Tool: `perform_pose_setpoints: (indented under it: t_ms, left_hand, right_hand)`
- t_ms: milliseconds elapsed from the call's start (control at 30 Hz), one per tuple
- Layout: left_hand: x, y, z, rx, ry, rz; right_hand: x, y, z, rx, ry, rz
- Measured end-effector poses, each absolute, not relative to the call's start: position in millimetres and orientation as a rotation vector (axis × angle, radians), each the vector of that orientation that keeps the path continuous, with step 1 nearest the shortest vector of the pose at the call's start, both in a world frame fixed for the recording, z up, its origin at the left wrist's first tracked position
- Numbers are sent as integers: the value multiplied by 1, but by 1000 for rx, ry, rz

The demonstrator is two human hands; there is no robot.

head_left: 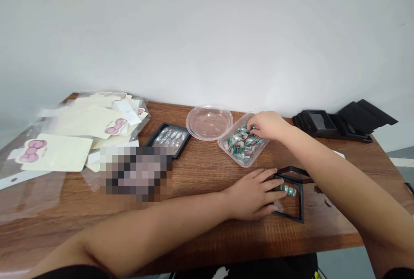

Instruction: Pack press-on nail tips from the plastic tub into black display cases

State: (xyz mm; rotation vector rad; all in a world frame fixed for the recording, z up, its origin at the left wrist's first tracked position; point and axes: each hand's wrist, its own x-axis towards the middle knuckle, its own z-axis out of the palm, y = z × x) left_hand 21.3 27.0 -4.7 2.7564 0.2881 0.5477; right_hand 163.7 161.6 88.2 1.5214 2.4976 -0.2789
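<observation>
right grip [268, 125] curled over clear tub [259, 152], closeness and hold unclear; left grip [251, 195] spread on black frame [302, 205]

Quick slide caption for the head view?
Right hand at a clear tub of shiny pieces, left hand on an open black case.

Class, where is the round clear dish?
The round dish is near the middle of the head view, between a black case on its left and the tub under the right hand.

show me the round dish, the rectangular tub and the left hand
round dish [209, 124], head view, on its bottom
rectangular tub [260, 151], head view, on its wall
left hand [250, 195], head view, on its back
</observation>
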Motion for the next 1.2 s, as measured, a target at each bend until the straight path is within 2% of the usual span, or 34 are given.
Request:
perform_pose_setpoints:
  t_ms: [267,333,467,567,800,1000,1200]
  left_hand:
    - [22,27,-4,2757,273,558]
    - [22,27,-4,2756,270,580]
    - [22,27,-5,2754,271,595]
    - [22,27,-5,2750,274,580]
    - [23,27,-6,2740,271,585]
    - [21,26,-4,2739,287,582]
    - [19,27,1,2746,283,543]
  right_hand:
    - [179,155,107,1638,2577,-674]
    - [183,153,108,1656,2609,-925]
    - [189,147,107,1633,2570,-1667]
    - [192,142,109,1562,2447,-1953]
    - [194,122,127,1383,2326,-2398]
    - [180,79,155,1063,2384,-2821]
    - [166,31,168,1123,2480,-3007]
